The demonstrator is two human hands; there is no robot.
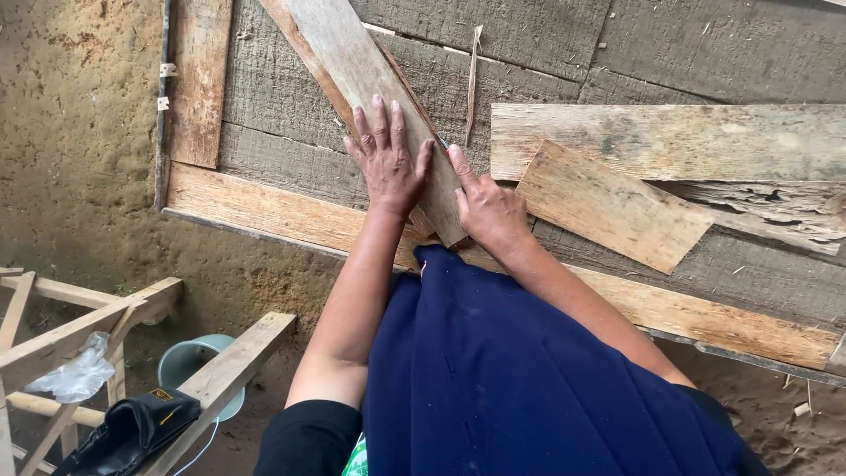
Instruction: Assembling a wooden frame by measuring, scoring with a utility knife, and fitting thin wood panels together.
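Note:
A long weathered wooden plank (344,53) lies slanted across a rough wooden work surface (546,35). My left hand (386,159) rests flat on the plank's lower part, fingers spread. My right hand (485,207) is beside the plank's right edge and grips a thin pencil-like tool (443,144) whose tip touches that edge. A dark blue cloth (511,370) covers my lap below both hands.
Two shorter boards (617,203) (670,137) lie to the right on the surface. At lower left stands a wooden frame (79,326) with a clear plastic bag (75,375), a black pouch (128,432) and a pale green bucket (185,361). Earthen floor (70,132) at left.

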